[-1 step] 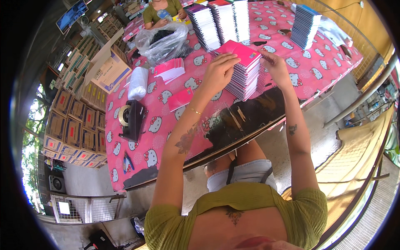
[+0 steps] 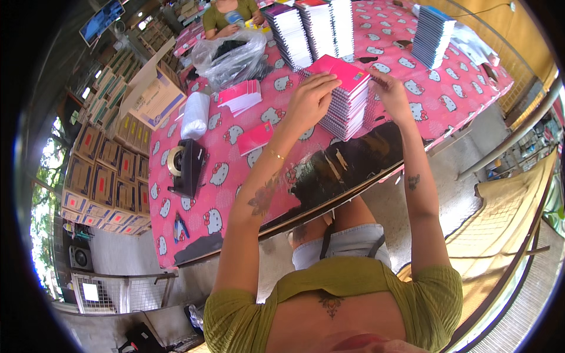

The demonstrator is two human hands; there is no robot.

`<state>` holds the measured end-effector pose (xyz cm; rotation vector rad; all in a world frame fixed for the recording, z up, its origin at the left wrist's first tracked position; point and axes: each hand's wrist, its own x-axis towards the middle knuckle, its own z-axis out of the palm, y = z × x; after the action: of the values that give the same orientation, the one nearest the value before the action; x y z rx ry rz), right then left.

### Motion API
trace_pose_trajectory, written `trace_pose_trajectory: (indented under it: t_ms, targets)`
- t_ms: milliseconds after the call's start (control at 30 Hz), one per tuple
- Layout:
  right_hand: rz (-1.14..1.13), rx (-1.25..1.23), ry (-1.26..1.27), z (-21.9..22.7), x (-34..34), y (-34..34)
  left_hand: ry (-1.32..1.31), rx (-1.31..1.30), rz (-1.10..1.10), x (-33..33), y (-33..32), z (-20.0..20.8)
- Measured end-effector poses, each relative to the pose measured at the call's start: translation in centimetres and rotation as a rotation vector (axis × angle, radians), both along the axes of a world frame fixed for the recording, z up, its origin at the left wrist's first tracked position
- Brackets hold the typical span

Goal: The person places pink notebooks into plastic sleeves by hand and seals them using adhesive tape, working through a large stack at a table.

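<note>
A tall stack of pink spiral notebooks [image 2: 347, 97] stands near the table's front edge, dark wire coils showing on its sides. My left hand [image 2: 312, 97] lies over the left part of the top cover, its fingers stretched out flat and close together. Beside the right corner of the stack is my right hand [image 2: 388, 94], with thumb and fingers drawn together near the coils. What sits between those fingertips is too small to make out. Left of the stack, a single pink notebook [image 2: 255, 139] lies flat, and a fanned pile of pink notebooks [image 2: 240, 97] rests behind it.
Notebook stacks stand at the back [image 2: 291, 38] and back right [image 2: 431, 38]. On the left are a plastic bag [image 2: 229, 62], a white roll [image 2: 195, 116], a tape dispenser [image 2: 189, 167], pliers [image 2: 181, 228] and an open carton [image 2: 156, 97]. A co-worker [image 2: 226, 17] sits across the table.
</note>
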<state>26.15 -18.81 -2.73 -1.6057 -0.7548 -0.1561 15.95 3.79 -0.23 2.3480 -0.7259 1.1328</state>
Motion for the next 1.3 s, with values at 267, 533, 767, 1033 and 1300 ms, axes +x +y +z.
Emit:
trace_pose_trajectory:
  t_ms: [267,533,767,1033,1300]
  targets:
    - [-0.357,0.155,-0.210,-1.5,-7.3,-5.4,0.367,0.036,0.408,-9.8,14.8,-6.8]
    - [0.090,-0.004,-0.138,-4.2,-14.4,1.7,0.366,0.344,0.615,-14.2,14.2,-11.4]
    - [0.204,-0.114,-0.027,-10.6,-16.3,6.4,0.184,0.211,0.295,-16.0,2.1,-8.8]
    - [0.338,0.000,0.323,-11.2,-16.8,7.2,0.547,0.297,1.529,-23.3,26.0,-15.0]
    - [0.480,-0.076,0.414,-11.9,-16.2,7.3,0.242,0.258,1.309,-23.1,22.4,-16.2]
